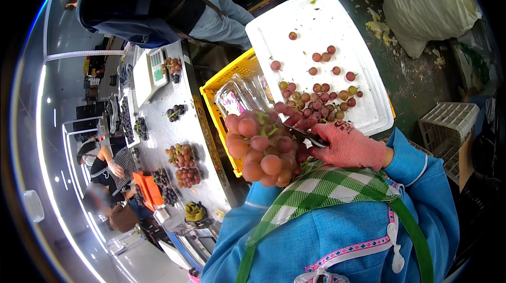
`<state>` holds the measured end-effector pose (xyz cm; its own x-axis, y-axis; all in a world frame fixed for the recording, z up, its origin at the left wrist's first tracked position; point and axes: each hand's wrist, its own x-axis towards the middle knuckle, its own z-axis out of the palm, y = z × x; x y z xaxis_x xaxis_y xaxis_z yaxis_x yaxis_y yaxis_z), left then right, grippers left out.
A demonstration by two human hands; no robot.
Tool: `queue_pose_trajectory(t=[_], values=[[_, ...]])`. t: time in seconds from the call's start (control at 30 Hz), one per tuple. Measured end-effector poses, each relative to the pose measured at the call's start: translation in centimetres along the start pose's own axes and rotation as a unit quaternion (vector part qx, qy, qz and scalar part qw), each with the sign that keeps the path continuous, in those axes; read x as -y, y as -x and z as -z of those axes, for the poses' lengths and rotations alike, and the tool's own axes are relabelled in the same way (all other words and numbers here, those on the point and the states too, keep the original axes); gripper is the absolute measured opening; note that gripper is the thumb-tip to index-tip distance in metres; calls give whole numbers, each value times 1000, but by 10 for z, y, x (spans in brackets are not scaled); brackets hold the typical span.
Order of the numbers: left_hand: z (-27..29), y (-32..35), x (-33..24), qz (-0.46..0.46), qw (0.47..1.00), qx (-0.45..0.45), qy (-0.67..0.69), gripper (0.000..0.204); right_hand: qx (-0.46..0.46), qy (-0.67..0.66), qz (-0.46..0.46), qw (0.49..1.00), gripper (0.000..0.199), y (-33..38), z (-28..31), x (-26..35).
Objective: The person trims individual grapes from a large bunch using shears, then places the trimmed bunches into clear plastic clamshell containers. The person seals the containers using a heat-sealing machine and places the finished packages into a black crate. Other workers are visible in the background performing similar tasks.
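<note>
A large bunch of pinkish-red grapes (263, 148) is held up in front of my chest. The blue left sleeve (262, 196) runs up behind it; my left hand is mostly hidden by the fruit and supports the bunch. My right hand (350, 147), in a pink glove, is closed around small dark-handled scissors (315, 139). Their blades reach in among the grapes at the bunch's right side. Just beyond, loose grapes (317, 105) lie scattered on an upturned white foam lid or tray (337, 25), thickest at its near edge.
Left of the tray, a yellow crate (213, 80) holds clear plastic boxes (234, 95). A metal table (203, 180) carries grape bunches (181, 155) and a scale (157, 67). One person stands at the far left, others farther back. At right are a white sack (427, 9) and a crate (448, 125).
</note>
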<state>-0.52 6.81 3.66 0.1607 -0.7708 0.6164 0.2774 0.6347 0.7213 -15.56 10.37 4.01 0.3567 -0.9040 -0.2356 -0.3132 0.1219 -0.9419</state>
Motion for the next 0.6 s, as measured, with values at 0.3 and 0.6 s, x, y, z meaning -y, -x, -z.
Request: queue_pose_trajectory(t=[0.3, 0.6], values=[[13, 6, 13, 80, 972, -220, 26, 33, -17, -11, -7, 1000, 29, 3, 8, 18], [35, 10, 21, 32, 993, -112, -10, 34, 223, -183, -53, 956, 30, -10, 26, 20]])
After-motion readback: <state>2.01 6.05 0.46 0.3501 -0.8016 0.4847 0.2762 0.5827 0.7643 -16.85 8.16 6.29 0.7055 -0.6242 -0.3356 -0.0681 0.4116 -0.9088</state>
